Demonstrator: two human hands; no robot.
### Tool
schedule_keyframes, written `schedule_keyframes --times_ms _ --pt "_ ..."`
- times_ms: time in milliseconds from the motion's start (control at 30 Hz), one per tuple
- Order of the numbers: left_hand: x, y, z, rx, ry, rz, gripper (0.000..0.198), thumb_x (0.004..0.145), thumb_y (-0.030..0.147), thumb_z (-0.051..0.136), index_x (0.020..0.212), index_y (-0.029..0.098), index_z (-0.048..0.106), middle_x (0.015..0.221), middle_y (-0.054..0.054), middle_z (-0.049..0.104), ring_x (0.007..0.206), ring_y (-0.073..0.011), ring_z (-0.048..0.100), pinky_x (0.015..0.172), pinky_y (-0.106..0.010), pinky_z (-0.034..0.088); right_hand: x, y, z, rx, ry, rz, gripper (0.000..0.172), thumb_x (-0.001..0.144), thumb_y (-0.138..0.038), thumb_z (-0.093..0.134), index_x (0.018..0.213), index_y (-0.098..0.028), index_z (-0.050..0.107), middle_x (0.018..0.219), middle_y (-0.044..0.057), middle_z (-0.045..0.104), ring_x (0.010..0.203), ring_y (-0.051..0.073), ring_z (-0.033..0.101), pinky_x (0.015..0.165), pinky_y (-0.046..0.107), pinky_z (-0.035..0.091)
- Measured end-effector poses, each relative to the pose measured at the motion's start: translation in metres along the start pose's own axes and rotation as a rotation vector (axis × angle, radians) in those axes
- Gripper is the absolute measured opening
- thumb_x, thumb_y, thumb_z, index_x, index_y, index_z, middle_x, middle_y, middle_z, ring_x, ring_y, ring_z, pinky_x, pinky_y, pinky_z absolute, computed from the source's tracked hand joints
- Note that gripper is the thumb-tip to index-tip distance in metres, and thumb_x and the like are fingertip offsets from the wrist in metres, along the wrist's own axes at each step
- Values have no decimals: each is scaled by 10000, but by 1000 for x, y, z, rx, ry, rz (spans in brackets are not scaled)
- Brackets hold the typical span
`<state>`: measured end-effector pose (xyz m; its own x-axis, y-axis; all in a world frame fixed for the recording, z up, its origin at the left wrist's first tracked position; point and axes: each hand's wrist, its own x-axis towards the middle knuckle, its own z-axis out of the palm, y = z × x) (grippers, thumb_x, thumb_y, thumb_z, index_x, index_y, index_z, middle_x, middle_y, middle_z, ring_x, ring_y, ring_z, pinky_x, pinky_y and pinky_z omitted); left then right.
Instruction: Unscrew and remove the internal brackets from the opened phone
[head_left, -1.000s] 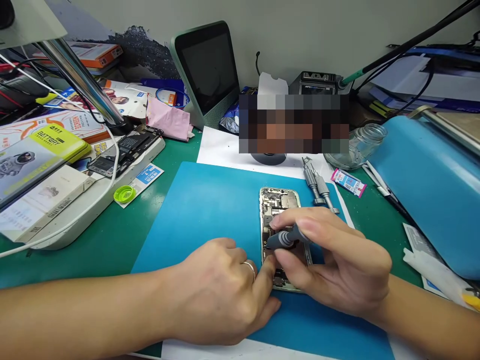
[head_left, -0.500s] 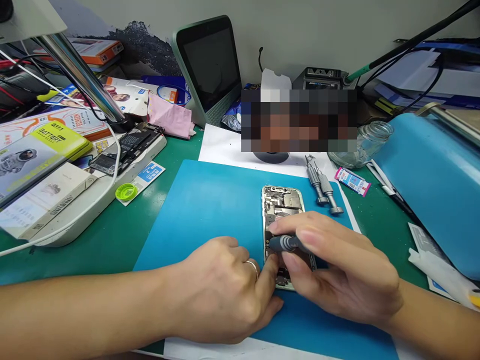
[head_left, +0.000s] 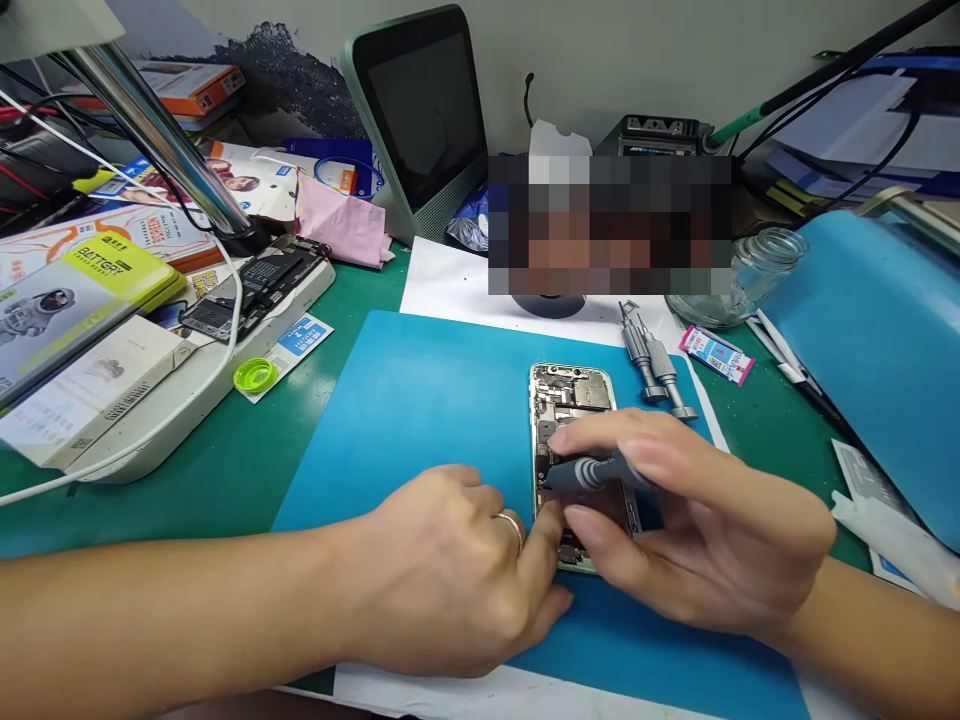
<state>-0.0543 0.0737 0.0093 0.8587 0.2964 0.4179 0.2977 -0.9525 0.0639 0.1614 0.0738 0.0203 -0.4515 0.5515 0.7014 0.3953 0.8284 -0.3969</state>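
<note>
An opened smartphone (head_left: pixel 574 390), its inner boards and screws bare, lies on a blue mat (head_left: pixel 420 400). My left hand (head_left: pixel 457 580), with a ring on one finger, is closed with its fingers curled, and its index fingertip presses on the phone's lower left part. In my right hand (head_left: pixel 720 520) is a dark grey screwdriver (head_left: pixel 585 474) with a ribbed collar, slanted so its narrow end meets the phone's left side. The very tip is too small to make out. My right fingers and thumb hide much of the phone's lower right half.
Two silver screwdrivers (head_left: pixel 652 360) lie at the mat's upper right, with a small pink-edged packet (head_left: pixel 718 355) and a glass jar (head_left: pixel 765 270) beyond. Another opened phone (head_left: pixel 259 290) rests on a white stand at left, near a green cap (head_left: pixel 255 375) and a battery box (head_left: pixel 90 310).
The view has shifted slightly, so the scene sits a little higher and further right. The screwdriver leans a bit differently, its narrow end still at the phone's left side. The left hand keeps its place.
</note>
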Motion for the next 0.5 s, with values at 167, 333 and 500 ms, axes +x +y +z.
schedule_keyframes --times_ms 167,333,500 --pt "-1 -1 0 9 -2 11 330 1036 301 499 1096 28 675 592 6 610 473 -191 571 417 -375 373 -4 3 4 75 23 105 745 852 33 717 1503 -264 505 1036 62 799 865 191 810 773 302 720" --pt "-2 -1 0 5 6 9 376 1041 294 482 1153 -3 684 598 -1 627 472 -194 579 416 -378 386 -7 3 4 116 76 156 744 831 32 728 1484 -271 536 1042 51 798 861 180 809 820 281 703" --pt "-2 0 0 -1 10 2 381 1038 294 494 1159 -4 698 602 -5 635 479 -196 587 421 -382 406 -6 3 4 122 85 161 732 824 39 718 1469 -259 544 1033 46 787 866 155 804 843 225 675"
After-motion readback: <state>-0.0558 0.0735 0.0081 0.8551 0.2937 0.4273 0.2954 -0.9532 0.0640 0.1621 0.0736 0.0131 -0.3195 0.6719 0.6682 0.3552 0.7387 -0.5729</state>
